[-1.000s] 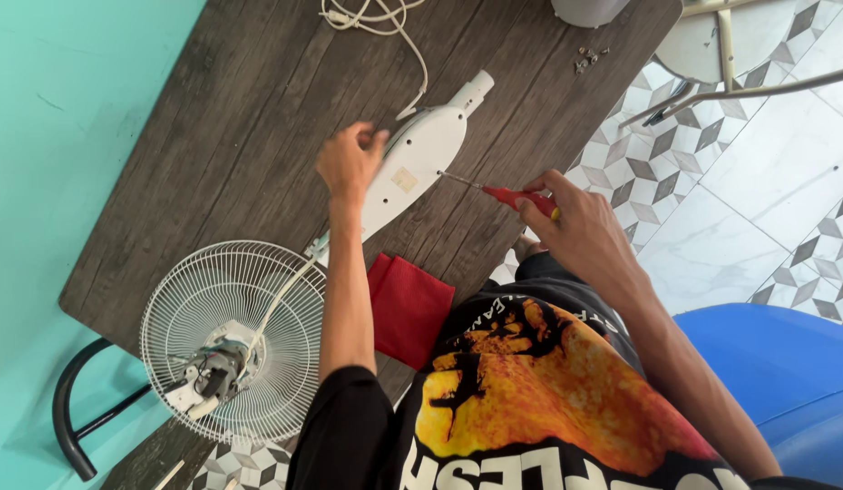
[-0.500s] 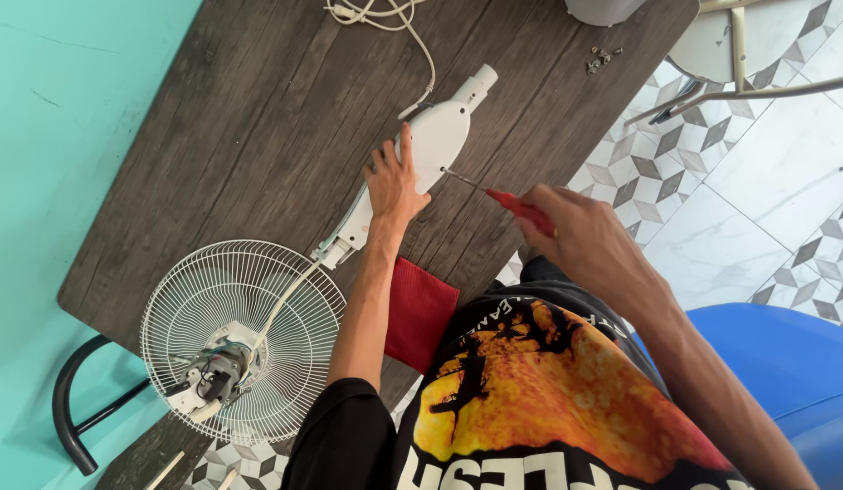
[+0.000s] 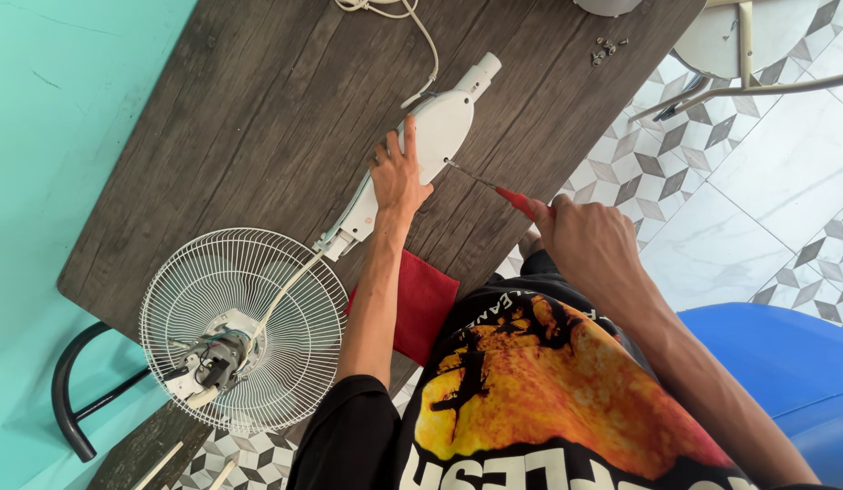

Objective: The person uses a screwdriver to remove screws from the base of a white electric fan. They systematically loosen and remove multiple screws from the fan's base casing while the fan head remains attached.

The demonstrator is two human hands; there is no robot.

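A white fan body [image 3: 441,127] lies lengthwise on a dark wooden table [image 3: 258,118]. My left hand [image 3: 399,172] lies flat on its middle, palm down with the fingers spread. My right hand [image 3: 589,240] grips a red-handled screwdriver [image 3: 515,200] whose metal tip touches the side of the white body. A white cord [image 3: 419,27] runs from the body toward the far table edge. The fan's wire guard [image 3: 244,327], with the bare motor [image 3: 213,358] showing behind it, hangs over the near left end of the table.
A red cloth [image 3: 421,304] lies at the near table edge by my left forearm. Small screws [image 3: 607,50] sit at the far right corner. A metal chair frame [image 3: 739,63] stands on the patterned tile floor; a blue seat [image 3: 775,358] is at right.
My left hand slid along the white fan body and settled flat on its middle. The screwdriver tip moved up against the body's side.
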